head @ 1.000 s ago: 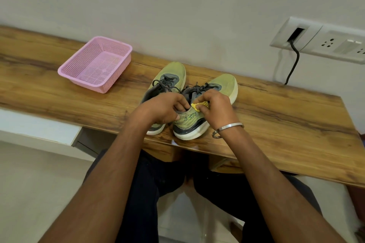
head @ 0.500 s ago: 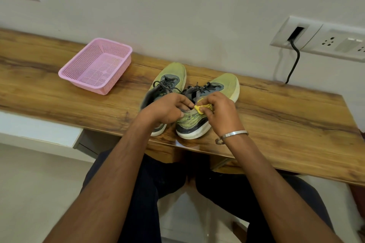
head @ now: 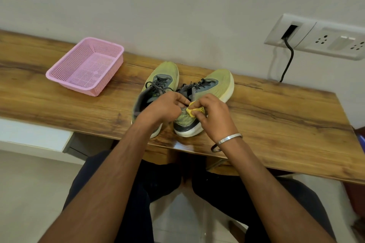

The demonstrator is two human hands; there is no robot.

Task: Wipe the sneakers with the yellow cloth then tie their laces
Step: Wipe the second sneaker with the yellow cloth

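Two sneakers [head: 207, 92] on desk [head: 276, 116], right of pink basket [head: 85, 65], toes twd wall, heels twd person. R hand [head: 212, 116] pinches yellow cloth [head: 194, 111] on right sneaker's heel; L hand [head: 164, 107] grips its collar.

Two green sneakers stand side by side on the table [head: 276, 116], toes toward the wall, heels at the near edge. The left sneaker [head: 162, 77] and the right sneaker [head: 219, 83] have grey tongues, white soles and dark laces [head: 158, 85] lying loose. A bunched yellow cloth [head: 194, 111] sits against the right sneaker's heel collar.
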